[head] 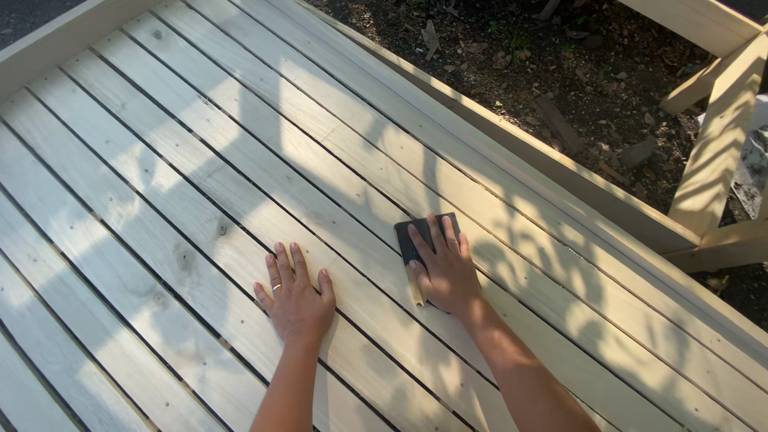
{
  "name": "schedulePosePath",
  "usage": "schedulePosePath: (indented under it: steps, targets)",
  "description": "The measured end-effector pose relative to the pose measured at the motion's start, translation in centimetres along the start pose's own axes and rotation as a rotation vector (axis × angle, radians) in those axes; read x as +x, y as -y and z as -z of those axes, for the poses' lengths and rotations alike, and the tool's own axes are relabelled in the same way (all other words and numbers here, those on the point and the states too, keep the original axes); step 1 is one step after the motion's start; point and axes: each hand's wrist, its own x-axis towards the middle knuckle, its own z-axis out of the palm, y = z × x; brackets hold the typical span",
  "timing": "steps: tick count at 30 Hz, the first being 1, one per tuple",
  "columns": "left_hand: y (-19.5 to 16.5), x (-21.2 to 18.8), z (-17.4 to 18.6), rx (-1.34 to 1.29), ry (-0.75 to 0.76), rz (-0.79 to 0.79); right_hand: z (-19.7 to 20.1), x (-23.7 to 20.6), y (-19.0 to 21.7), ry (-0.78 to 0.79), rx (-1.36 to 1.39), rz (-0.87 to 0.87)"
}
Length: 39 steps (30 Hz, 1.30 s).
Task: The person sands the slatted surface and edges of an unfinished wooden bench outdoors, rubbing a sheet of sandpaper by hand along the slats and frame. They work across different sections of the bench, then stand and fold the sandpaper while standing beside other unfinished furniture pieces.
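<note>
Pale matt wood deck boards [200, 160]; dark rough sanding block [410, 238]

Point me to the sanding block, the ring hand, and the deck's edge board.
sanding block [406, 238], head view, dark top corner.
left hand [297, 298], head view, back of hand.
edge board [560, 172], head view, top face.

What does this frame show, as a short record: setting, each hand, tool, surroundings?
setting: pale wooden deck of slatted boards, outdoors, dappled shade
left hand: left hand flat on the boards, fingers spread, ring on one finger, holding nothing
right hand: right hand pressed palm-down on a dark sanding block
tool: block lies flat on a board, mostly covered by the hand, dark upper corner showing
surroundings: raised deck edge board; bare soil with debris beyond; light timber frame at upper right
</note>
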Motion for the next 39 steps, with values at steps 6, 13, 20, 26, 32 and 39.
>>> schedulePosePath:
  steps: [6,13,20,26,32,39]
  targets:
    - [-4.7,-0.9,1.4,0.022,-0.034,-0.128,2.2,-33.0,-13.7,-0.234,-0.129,-0.398]
    - [-17.4,-4.0,-2.8,0.007,0.169,-0.274,-1.9,-35.5,-15.7,-0.233,-0.293,-0.718]
    - [-17.4,-3.8,-3.8,-0.032,0.135,-0.258,1.5,-16.2,-4.5,-0.052,0.087,-0.324]
    - [-17.7,-3.7,-4.4,-0.077,0.092,-0.236,2.1,5.1,-5.2,-0.207,0.076,-0.16]
    - [-17.3,-3.7,-5.1,-0.05,0.092,-0.251,0.8,7.5,-4.5,-0.337,0.122,-0.188]
    - [-16.2,-2.2,-4.5,-0.293,0.287,-0.226,6.1,2.4,-5.2,-0.31,0.494,-0.442]
